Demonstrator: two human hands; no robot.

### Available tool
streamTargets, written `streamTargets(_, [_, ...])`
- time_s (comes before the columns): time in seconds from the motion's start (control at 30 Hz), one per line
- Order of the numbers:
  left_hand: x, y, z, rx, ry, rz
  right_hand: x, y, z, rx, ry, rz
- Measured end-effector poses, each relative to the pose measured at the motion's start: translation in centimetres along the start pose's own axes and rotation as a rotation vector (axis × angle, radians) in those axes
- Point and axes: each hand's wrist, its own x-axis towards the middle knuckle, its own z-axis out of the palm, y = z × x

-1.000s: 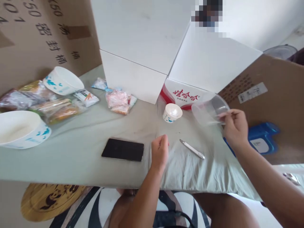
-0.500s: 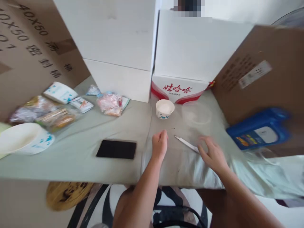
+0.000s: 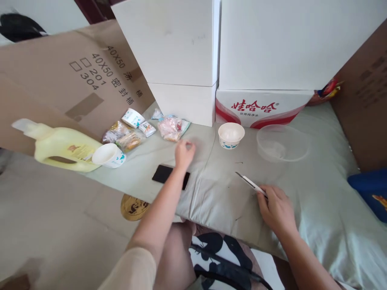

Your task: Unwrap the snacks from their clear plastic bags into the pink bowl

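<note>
My right hand (image 3: 277, 207) grips a slim white utility knife (image 3: 250, 183) by its rear end, the dark tip pointing up and left, low over the cloth. Above and to the left of a black phone (image 3: 162, 174), my left hand (image 3: 184, 155) is slightly blurred. Its fingers curl to the thumb in a pinch; what they hold, if anything, I cannot make out. Just beyond it lie small plastic bags (image 3: 171, 128) with pinkish contents. Farther right stands a white paper bowl (image 3: 231, 135) with blue print, beside a clear round plastic container (image 3: 282, 143).
Packaged snacks (image 3: 130, 139), another paper bowl (image 3: 109, 156) and a yellow detergent jug (image 3: 66, 147) are at the left. White boxes (image 3: 181, 48) wall off the back. A brown carton (image 3: 367, 92) and a blue bottle (image 3: 370, 193) stand on the right.
My left hand has moved left from the middle towards the phone and bags. The right hand, formerly beside the white knife, now has hold of it. The view has turned left.
</note>
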Motion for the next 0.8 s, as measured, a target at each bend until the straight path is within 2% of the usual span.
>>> streamTargets(0.07, [3.4, -1.0, -1.1, 0.293, 0.034, -0.045, 0.0, -0.3, -0.1, 0.058, 0.011, -0.006])
streamTargets(0.13, [5.7, -1.9, -1.9, 0.465, -0.095, -0.128, 0.0, -0.4, -0.2, 0.101, 0.021, 0.004])
streamTargets(0.17, [6.3, -2.2, -2.2, 0.514, -0.150, -0.098, 0.1, -0.4, -0.2, 0.119, 0.025, 0.012])
streamTargets(0.23, [6.7, -2.4, -2.5, 0.592, -0.207, -0.064, 0.1, -0.3, -0.3, 0.147, 0.029, 0.030])
streamTargets(0.37, [5.7, -1.8, -3.1, 0.675, -0.176, -0.057, 0.1, 0.0, -0.5, 0.207, 0.032, 0.053])
streamTargets(0.47, [5.1, -1.3, -4.4, 0.670, -0.133, -0.011, 0.1, -0.1, -0.7, 0.245, 0.051, 0.072])
streamTargets(0.57, [5.0, -1.2, -6.3, 0.542, -0.031, 0.055, 0.2, -0.5, -1.0, 0.287, 0.054, 0.094])
streamTargets(0.67, [4.8, -1.0, -7.4, 0.422, 0.053, 0.056, 0.4, -1.1, -1.5, 0.367, 0.019, 0.164])
streamTargets(0.73, [4.2, -0.7, -7.1, 0.319, 0.026, 0.030, 0.5, -1.4, -1.8, 0.421, -0.023, 0.250])
streamTargets(0.8, [3.2, -0.3, -6.1, 0.199, -0.063, -0.020, 0.6, -1.5, -2.0, 0.478, -0.081, 0.365])
